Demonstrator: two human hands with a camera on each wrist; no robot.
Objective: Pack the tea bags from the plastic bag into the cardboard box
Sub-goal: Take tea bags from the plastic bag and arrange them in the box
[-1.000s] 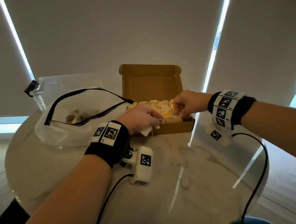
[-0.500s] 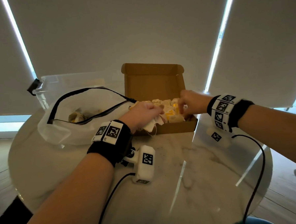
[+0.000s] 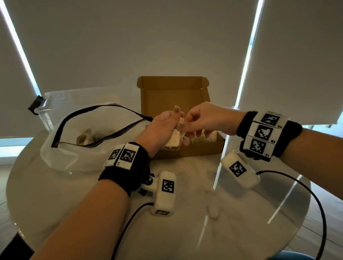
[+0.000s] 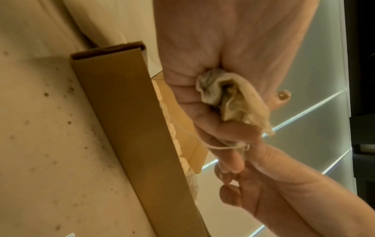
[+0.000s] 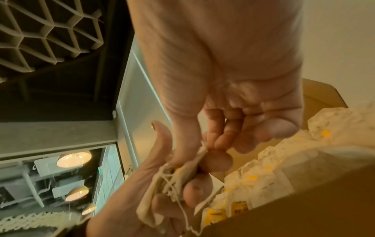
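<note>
— Two hands are on my feed, both raised over the near edge of the cardboard box (image 3: 173, 102). How many bags do you count?

— I can't give a true number. One bunch of tea bags (image 3: 174, 138) sits crumpled in the left hand (image 3: 162, 128); in the left wrist view I see folded paper and loose string, but I cannot separate single bags (image 4: 233, 99). A row of packed tea bags (image 5: 284, 160) fills the box, with yellow tags showing, too crowded to count.

— And the hands themselves?

— On my screen the left hand's fingers are curled round the bunch with the thumb pointing up. The right hand (image 3: 206, 120) meets it from the right, its fingertips (image 5: 219, 141) pinching the upper corner of the same bunch, so both hands touch it at once.

— Where is the source?

— One plastic bag (image 3: 68, 155) lies on the tabletop (image 3: 71, 204) left of the box, its black-edged mouth open toward me, with a few tea bags inside, blurred. One clear tub (image 3: 52, 104) stands behind it.

— The box?

— One, with its lid flap standing upright at the back, resting on the tabletop just beside the plastic bag.
</note>
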